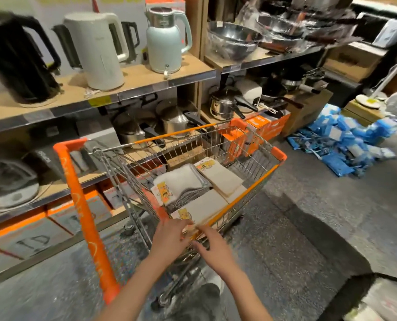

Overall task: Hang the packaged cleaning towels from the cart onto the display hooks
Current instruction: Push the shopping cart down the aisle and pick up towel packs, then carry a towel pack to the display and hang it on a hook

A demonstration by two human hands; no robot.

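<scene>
Towel packs (202, 205) in cart (250, 200), left fingers (183, 225) pinching one, right fingers (206, 232) spread, kettles (95, 49) beyond

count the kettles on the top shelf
4: a black kettle at far left, a white kettle beside it, a dark kettle half hidden behind the white one, and a pale green kettle at right. More may be hidden.

Upper shelf (146, 75): black kettle (16, 59), white kettle (97, 49), pale green kettle (167, 40), steel bowl (232, 40). Lower shelf: pressure cooker (223, 105), orange boxes (264, 126). Floor: heap of blue packets (345, 140), well apart from shelving.
</scene>
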